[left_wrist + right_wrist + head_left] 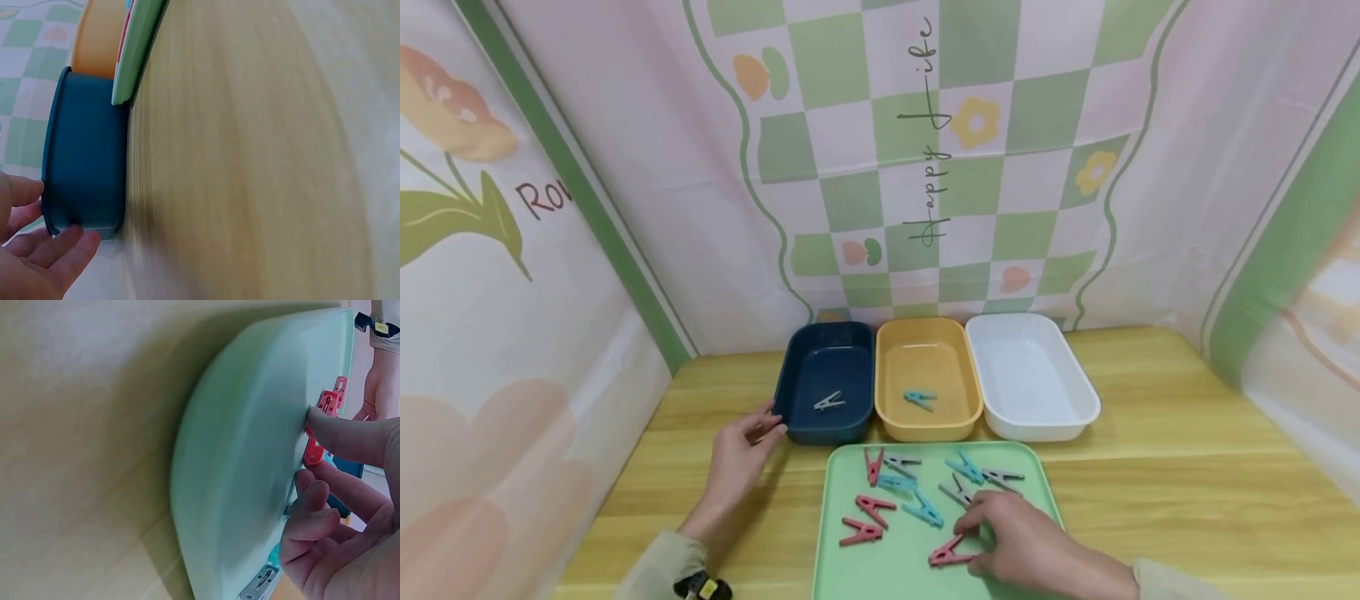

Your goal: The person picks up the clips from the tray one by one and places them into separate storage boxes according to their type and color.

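With thumb and fingers bent around its near left corner, my left hand (737, 462) holds the rim of the dark blue tray (831, 362). My right hand (1026, 542) pinches a red clothespin (949, 552) between thumb and index finger, low over the light green tray (872, 577). In the right wrist view the thumb and index finger sit at either end of this red clothespin (314, 450). Other red, turquoise and grey clothespins lie scattered on the green tray, including a grey clothespin (957, 490) just beyond the right fingers.
One grey clothespin (830, 402) lies in the dark blue tray, one turquoise clothespin (920, 398) in the yellow tray (925, 362). A white tray (1030, 383) stands to their right. All stand in a row on the wooden table (1165, 467), before a patterned cloth (842, 200).
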### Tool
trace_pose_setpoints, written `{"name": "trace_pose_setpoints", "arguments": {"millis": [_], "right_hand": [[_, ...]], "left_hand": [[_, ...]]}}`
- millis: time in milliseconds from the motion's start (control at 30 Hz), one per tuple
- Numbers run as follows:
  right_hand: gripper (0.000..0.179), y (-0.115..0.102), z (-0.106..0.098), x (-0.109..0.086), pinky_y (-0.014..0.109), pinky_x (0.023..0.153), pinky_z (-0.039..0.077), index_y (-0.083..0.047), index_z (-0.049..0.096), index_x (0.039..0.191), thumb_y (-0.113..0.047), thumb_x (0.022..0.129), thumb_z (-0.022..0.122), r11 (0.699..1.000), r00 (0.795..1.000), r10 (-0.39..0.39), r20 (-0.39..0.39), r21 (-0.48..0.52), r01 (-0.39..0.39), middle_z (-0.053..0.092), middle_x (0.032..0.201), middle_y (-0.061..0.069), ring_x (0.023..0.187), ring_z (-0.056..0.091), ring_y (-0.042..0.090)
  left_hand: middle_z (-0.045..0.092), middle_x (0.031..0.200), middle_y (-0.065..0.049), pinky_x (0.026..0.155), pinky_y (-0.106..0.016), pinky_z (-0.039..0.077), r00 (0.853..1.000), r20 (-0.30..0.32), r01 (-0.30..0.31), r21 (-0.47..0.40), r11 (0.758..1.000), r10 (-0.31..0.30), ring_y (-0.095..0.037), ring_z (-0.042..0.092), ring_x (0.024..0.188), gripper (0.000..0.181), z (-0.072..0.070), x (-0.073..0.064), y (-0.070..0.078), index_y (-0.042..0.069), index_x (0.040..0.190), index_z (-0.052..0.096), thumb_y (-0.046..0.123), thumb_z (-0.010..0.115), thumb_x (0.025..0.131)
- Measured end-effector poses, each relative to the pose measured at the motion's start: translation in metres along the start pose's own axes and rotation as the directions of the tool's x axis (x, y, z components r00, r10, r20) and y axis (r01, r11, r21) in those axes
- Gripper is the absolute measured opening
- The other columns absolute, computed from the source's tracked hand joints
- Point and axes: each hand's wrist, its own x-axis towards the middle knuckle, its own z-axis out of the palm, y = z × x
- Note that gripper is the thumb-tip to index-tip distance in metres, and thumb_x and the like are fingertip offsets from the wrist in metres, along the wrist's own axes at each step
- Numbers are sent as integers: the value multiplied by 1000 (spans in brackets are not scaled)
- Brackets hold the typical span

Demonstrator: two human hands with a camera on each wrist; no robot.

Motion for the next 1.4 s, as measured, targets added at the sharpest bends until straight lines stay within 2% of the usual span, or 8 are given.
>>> {"name": "trace_pose_setpoints", "arguments": {"millis": [300,500,700,833,967,1067,1200,1400], "right_hand": [[27,5,3,-3,29,72,49,-29,74,95,-31,70,83,996,998,-45,-49,73,49,60,93,-21,85,55,6],[31,7,3,-4,23,49,43,-23,74,100,-30,72,83,985,995,-39,-97,162,55,66,92,-16,60,50,6],[32,6,2,-4,24,43,42,-21,75,101,-28,71,84,976,992,-22,-126,210,49,69,92,-13,50,47,6],[34,6,1,-4,25,46,42,-22,75,100,-32,70,84,974,991,-3,-130,226,32,70,93,-14,55,48,8],[38,7,0,-3,24,57,49,-20,75,101,-35,68,84,963,990,2,-141,266,36,71,94,-12,78,62,11],[39,7,-2,-2,28,70,53,-18,75,100,-37,67,85,960,988,-4,-156,277,48,71,93,-12,93,64,11],[40,8,-6,-1,34,79,54,-18,75,99,-40,67,84,961,986,-8,-169,270,54,71,91,-14,93,64,9],[38,10,-13,2,31,77,54,-18,76,98,-39,67,84,950,987,14,-158,309,37,72,90,-12,95,64,10]], "left_hand": [[59,128,-6,82,-29,54,1000,3,11,-1,1000,-11,-22,61,109,21,0,-1,1,1,103,70,12,72,86],[60,127,-6,81,-29,54,1000,-4,11,10,1000,-11,-21,61,109,19,0,-1,1,1,102,71,11,72,85],[60,127,-6,81,-27,54,1000,-4,9,16,1000,-9,-21,61,109,18,0,-2,0,2,102,71,11,72,86],[60,127,-5,81,-25,53,1000,1,7,10,1000,-7,-20,60,110,18,0,-1,0,2,102,71,12,71,86],[60,127,-5,81,-24,53,1000,4,5,10,1000,-5,-19,59,111,18,0,-1,-1,2,101,71,13,71,87],[60,127,-4,81,-24,53,1000,3,3,19,1000,-3,-18,59,111,18,0,-1,-1,3,101,71,14,71,87],[60,127,-5,81,-24,53,1000,2,0,14,1000,0,-19,59,111,17,0,-1,-1,2,100,71,12,71,87],[60,127,-6,80,-25,54,1000,2,0,9,1000,0,-20,60,109,17,0,-1,-2,2,101,71,12,71,86]]}}
